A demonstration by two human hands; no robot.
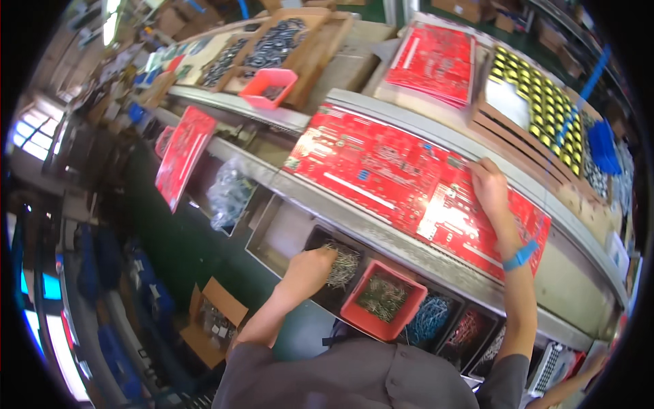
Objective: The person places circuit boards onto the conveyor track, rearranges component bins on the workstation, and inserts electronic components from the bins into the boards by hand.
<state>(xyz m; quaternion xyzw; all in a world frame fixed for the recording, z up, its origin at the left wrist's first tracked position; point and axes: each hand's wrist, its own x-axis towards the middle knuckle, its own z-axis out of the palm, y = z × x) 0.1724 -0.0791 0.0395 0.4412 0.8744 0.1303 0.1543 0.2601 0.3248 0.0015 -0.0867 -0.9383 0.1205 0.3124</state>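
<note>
Two red circuit boards lie end to end on the rail line before me; the left board (368, 160) carries small blue and dark parts, and glare whitens part of the right board (449, 204). My right hand (489, 183), with a blue band on its wrist, has its fingertips pinched together at the right board's far edge; whatever they hold is hidden. Down at a black bin, my left hand (306, 273) dips closed fingers into the edge of a heap of thin-leaded parts (342, 266). Whether a part is between those fingers cannot be made out.
Beside the black bin sit a red bin (349, 309) of leaded parts and a bin of blue parts (430, 315). Beyond the rail are stacked red boards (436, 61) and a tray of yellow-topped cylindrical parts (545, 102). Another board (184, 157) tilts at left.
</note>
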